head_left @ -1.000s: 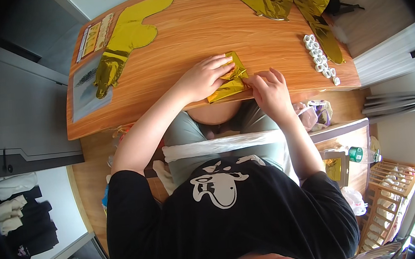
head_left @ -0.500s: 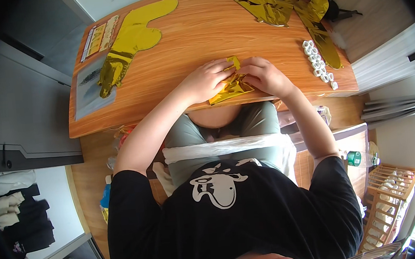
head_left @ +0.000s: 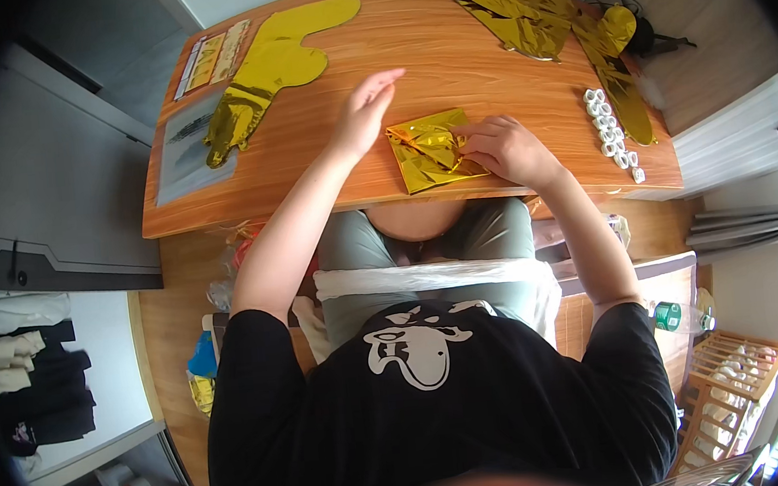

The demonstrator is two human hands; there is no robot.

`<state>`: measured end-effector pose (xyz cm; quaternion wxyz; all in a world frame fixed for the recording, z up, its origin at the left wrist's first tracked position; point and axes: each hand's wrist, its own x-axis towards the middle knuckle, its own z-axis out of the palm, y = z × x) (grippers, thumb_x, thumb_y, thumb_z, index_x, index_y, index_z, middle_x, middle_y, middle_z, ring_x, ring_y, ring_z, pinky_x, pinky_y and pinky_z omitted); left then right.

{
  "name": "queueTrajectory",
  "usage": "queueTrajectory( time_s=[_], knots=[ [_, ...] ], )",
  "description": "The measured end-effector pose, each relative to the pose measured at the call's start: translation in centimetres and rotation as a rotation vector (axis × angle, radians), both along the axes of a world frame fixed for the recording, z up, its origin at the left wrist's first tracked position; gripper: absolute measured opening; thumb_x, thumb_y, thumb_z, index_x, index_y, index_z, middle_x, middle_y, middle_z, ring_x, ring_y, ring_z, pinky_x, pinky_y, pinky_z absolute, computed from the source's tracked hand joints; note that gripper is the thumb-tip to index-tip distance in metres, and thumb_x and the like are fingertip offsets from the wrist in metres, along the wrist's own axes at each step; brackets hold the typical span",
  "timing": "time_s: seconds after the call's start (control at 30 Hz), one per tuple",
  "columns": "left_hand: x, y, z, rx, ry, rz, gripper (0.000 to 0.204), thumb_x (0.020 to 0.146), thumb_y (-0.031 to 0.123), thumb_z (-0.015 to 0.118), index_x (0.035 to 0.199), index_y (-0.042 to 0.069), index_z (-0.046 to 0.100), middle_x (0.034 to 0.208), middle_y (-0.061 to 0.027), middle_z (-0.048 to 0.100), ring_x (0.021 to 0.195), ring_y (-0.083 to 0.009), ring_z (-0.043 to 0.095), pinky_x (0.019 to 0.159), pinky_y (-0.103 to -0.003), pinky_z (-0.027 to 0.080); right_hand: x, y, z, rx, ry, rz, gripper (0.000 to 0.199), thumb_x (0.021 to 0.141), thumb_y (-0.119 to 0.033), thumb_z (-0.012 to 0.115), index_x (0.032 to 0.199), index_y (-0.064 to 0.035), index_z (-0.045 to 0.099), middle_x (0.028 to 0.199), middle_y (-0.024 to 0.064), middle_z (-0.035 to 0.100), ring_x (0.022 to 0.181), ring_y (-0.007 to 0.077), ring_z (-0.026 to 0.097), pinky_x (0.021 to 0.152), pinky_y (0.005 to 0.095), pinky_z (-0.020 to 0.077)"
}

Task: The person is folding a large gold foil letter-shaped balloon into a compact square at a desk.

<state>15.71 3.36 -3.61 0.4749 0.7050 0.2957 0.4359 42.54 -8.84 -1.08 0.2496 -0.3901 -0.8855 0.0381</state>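
Note:
A folded packet of shiny gold foil (head_left: 432,151), roughly square and creased, lies flat at the table's near edge in front of me. My right hand (head_left: 510,151) rests over its right side, fingers bent and closed on a crumpled fold near its middle. My left hand (head_left: 368,113) is raised up and left of the packet, fingers stretched out and holding nothing. At the left of the table, a flat gold foil balloon (head_left: 273,63) lies partly unfolded, its near end crumpled. More gold foil (head_left: 527,18) is spread at the far right.
Several small white rolls (head_left: 605,122) stand in rows on the right side of the table (head_left: 371,41). A clear plastic sleeve (head_left: 181,169) and a printed card (head_left: 211,59) lie at the left. A black object with cables (head_left: 644,35) sits beyond the far right corner.
My left hand has let go of the gold foil and moved up and to the left. The packet now lies opened flatter, with my right hand still on it. The view has shifted slightly.

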Motion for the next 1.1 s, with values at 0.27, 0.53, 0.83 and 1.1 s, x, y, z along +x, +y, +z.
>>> queueTrajectory(
  time_s=[0.27,0.53,0.83,1.1],
  knots=[
    [-2.4,-6.9,1.7,0.026,0.622,0.201,0.042,0.092,0.029,0.075,0.122,0.002,0.065,0.09,-0.0114,0.074,0.081,-0.0234,0.071,0.073,-0.036,0.054,-1.2,-0.1,-0.2,-0.001,0.004,0.011,0.038,0.088,-0.021,0.075,0.123,-0.0096,0.067,0.113,0.0097,0.07,0.101,0.032,0.065,0.091,0.0428,0.0526],
    [-0.3,-4.9,1.1,-0.09,0.507,0.216,0.066,0.082,0.017,0.082,0.14,0.002,0.053,0.105,-0.0175,0.074,0.091,-0.0289,0.073,0.079,-0.039,0.058,-1.7,0.7,1.0,0.026,-0.162,0.095,0.046,0.087,-0.033,0.072,0.128,-0.0116,0.068,0.112,0.0102,0.068,0.103,0.0314,0.065,0.091,0.0432,0.0539],
    [0.7,-4.0,1.1,-0.162,0.459,0.272,0.065,0.078,0.008,0.08,0.139,0.002,0.055,0.107,-0.0167,0.074,0.095,-0.0268,0.073,0.083,-0.036,0.058,-1.8,0.9,-0.5,0.242,-0.137,0.084,0.038,0.089,-0.02,0.072,0.125,-0.0091,0.067,0.119,0.0086,0.07,0.093,0.0281,0.069,0.078,0.0386,0.06],
    [0.4,-3.0,0.5,-0.176,0.49,0.205,0.06,0.085,0.009,0.077,0.141,0.004,0.056,0.106,-0.0152,0.074,0.088,-0.0197,0.071,0.08,-0.033,0.056,-3.5,0.0,0.0,0.175,-0.136,-0.007,0.04,0.089,-0.016,0.07,0.128,-0.0096,0.064,0.111,0.0069,0.073,0.092,0.028,0.069,0.078,0.0383,0.0596]
  ],
)
